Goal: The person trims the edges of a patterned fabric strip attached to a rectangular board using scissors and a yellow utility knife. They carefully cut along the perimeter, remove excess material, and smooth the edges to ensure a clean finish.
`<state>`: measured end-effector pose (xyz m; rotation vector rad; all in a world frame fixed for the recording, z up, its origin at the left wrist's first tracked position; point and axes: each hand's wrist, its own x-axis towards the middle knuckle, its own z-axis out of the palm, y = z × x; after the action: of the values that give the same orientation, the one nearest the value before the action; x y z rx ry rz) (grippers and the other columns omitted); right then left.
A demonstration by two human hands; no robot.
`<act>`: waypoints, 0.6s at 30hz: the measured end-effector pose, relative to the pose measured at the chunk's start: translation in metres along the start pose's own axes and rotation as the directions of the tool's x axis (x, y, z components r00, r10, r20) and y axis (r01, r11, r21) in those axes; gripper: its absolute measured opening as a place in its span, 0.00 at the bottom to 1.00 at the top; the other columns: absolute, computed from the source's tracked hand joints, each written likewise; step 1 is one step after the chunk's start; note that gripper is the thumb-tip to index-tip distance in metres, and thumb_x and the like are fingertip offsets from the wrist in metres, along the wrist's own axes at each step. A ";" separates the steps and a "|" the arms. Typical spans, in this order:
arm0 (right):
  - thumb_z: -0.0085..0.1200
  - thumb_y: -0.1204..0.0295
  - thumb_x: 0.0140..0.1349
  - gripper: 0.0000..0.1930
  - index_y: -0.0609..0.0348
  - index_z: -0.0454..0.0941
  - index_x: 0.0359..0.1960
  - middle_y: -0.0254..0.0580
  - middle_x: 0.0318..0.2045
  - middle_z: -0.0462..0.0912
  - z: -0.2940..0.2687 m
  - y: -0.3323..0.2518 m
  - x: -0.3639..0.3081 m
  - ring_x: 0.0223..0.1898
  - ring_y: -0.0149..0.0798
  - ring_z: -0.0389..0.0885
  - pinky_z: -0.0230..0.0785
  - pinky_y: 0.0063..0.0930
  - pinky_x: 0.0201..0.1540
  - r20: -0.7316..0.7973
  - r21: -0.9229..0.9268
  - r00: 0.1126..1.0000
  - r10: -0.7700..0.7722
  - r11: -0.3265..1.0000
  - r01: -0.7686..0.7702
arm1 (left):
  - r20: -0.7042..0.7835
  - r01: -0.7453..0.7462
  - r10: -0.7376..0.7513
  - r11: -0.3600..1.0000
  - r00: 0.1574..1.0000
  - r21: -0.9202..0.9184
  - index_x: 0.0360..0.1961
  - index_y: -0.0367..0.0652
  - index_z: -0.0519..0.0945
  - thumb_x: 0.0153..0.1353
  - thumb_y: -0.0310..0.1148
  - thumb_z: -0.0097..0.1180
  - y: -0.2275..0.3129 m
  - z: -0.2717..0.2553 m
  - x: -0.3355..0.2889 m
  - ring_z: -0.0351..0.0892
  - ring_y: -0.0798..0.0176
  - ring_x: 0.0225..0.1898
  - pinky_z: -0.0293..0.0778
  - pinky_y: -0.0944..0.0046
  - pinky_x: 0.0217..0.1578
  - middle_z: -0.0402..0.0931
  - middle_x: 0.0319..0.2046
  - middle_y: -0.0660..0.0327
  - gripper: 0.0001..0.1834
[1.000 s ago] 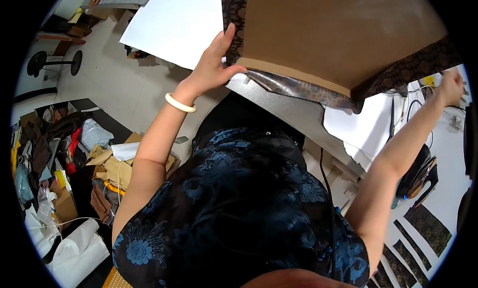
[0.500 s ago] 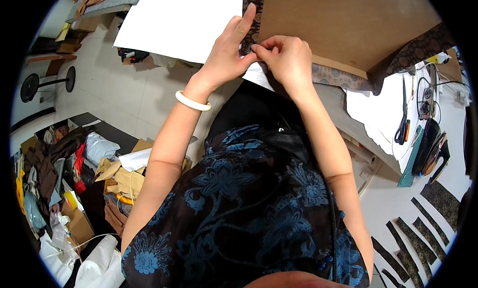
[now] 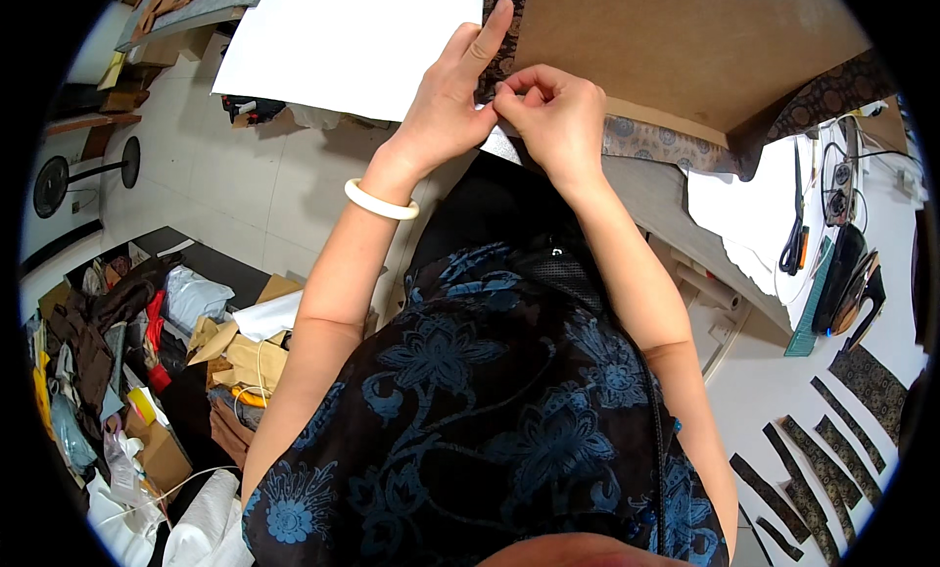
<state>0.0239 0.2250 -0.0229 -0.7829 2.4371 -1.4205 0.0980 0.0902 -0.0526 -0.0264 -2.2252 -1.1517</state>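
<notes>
Grey worktop (image 3: 651, 190) near the right hand (image 3: 563, 121), pale tiled floor (image 3: 230, 180) beyond the left hand (image 3: 446, 105) — left loosely spread, right pinched closed at dark patterned fabric (image 3: 505, 50), grip hidden.

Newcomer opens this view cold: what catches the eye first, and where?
Likely the left hand, fingers spread, and the right hand, fingers pinched, close together at top centre beside a large brown panel. Next, the bright white sheet at upper left, then the jumbled heap of scraps at lower left.
</notes>
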 end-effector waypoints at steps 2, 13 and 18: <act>0.67 0.69 0.50 0.07 0.58 0.87 0.26 0.39 0.14 0.80 -0.002 0.001 -0.002 0.18 0.38 0.81 0.72 0.33 0.27 -0.006 -0.004 1.000 -0.014 1.000 0.014 | 0.005 -0.004 0.004 1.000 1.000 0.011 0.80 0.70 0.50 0.49 0.14 0.61 0.000 0.000 0.000 0.70 0.58 0.39 0.73 0.63 0.33 0.68 0.47 0.58 0.61; 0.68 0.66 0.51 0.11 0.61 0.89 0.30 0.45 0.18 0.84 -0.001 -0.003 0.003 0.22 0.45 0.86 0.77 0.35 0.31 0.035 -0.020 0.999 0.024 1.000 -0.023 | 0.043 0.023 -0.025 0.999 0.999 0.036 0.81 0.65 0.43 0.54 0.20 0.67 -0.009 0.000 -0.005 0.77 0.55 0.61 0.80 0.61 0.51 0.67 0.68 0.51 0.61; 0.67 0.69 0.52 0.09 0.63 0.88 0.30 0.41 0.17 0.82 0.007 0.000 0.003 0.21 0.36 0.82 0.74 0.29 0.29 0.010 0.068 0.998 0.066 0.995 -0.067 | 0.018 0.022 -0.025 0.994 1.000 0.107 0.81 0.65 0.42 0.54 0.22 0.69 -0.007 -0.001 -0.004 0.76 0.54 0.62 0.79 0.59 0.54 0.64 0.71 0.50 0.62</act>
<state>0.0249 0.2182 -0.0261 -0.6843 2.3718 -1.4649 0.0993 0.0863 -0.0596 0.0330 -2.3065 -1.0475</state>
